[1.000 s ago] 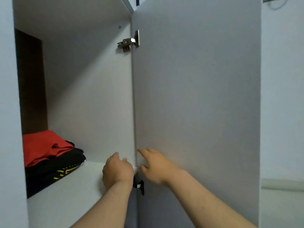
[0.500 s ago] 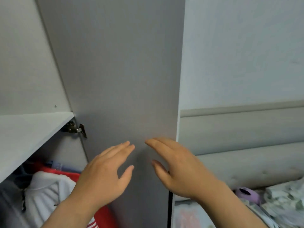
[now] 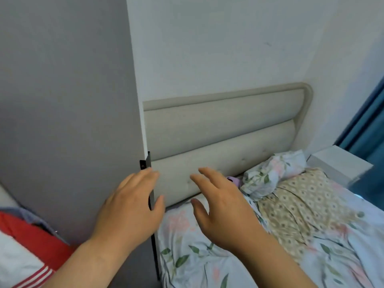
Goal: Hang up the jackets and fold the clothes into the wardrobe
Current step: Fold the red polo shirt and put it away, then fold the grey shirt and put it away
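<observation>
Fingers (image 3: 145, 177) of the left hand (image 3: 131, 206) are straight and loosely together in front of the wardrobe door (image 3: 62, 100) edge. The right hand (image 3: 220, 208) hangs spread and empty above the bed (image 3: 187, 256). A second ago both reached to the shelf of folded clothes, now out of view, so the next garment is probably wanted. A red-and-white garment (image 3: 31, 235) shows inside the wardrobe, lower left.

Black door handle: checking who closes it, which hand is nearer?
Left. The left hand overlaps the black handle; the right hand hovers to its right, clear of it.
</observation>
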`<state>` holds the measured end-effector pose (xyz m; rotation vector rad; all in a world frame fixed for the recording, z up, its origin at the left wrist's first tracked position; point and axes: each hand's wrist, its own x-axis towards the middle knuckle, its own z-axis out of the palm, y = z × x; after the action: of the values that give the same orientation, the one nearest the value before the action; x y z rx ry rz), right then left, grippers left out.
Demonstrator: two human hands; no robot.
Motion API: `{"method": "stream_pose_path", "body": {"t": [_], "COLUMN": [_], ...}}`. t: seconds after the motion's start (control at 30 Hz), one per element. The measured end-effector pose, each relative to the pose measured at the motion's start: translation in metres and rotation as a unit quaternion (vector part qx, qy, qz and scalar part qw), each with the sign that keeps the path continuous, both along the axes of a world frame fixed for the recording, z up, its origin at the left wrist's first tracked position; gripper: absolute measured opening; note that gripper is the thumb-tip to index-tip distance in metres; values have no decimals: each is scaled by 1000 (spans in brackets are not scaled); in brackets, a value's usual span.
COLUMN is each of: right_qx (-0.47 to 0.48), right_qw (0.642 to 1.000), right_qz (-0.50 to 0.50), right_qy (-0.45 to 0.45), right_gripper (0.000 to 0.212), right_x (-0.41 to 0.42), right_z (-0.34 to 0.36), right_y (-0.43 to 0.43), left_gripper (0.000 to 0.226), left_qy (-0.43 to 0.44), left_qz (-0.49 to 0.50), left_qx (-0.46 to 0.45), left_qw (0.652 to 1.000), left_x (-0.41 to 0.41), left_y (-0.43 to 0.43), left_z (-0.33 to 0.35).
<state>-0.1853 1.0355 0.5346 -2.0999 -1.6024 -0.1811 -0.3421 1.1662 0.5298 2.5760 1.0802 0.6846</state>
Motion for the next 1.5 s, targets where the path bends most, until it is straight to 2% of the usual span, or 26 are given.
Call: {"method": "stream_pose_path", "body": {"t": [0.13,0.3,0.47,0.63,0.77,0.97,1.17,1.33,1.5], "right_qx": [-47,-80,-93,-113,-146,-167,-199,-182,-149], "right_qw": [997,985,971,938,894,820,711,626,578], "right_qz": [-67,-143,-212,-314,-409,-519,-635,-724,-769], "right_qy": [11,47,62,88,114,172,227,224,230], "right_gripper": [51,52,52,53,54,55,57,56,57], "right_x": [14,53,103,129,137,114,55,11,-24], "right_z": [-21,-38,-47,-50,-57,-68,-71,-68,-69], "right_y": [-44,-98,-136,-179,-221,-281,-340,-384,-420], "left_gripper": [57,56,56,57,64,60,66,65,62], "left_qy": [55,110,121,111,168,174,206,204,188], "left_qz": [-42,-115,-154,-223,-341,-457,-598,-659,-694], "left_qx": [-39,-22,-19,-3,13,11,-35,-72,-83], "left_qw": [997,987,980,969,925,872,774,720,690], "left_x": [26,68,122,177,221,282,336,339,334], "left_y": [-24,-37,-34,-47,-73,-118,-179,-243,-292], "left_z": [-20,-32,-38,-35,-44,-59,-91,-106,-105]}}
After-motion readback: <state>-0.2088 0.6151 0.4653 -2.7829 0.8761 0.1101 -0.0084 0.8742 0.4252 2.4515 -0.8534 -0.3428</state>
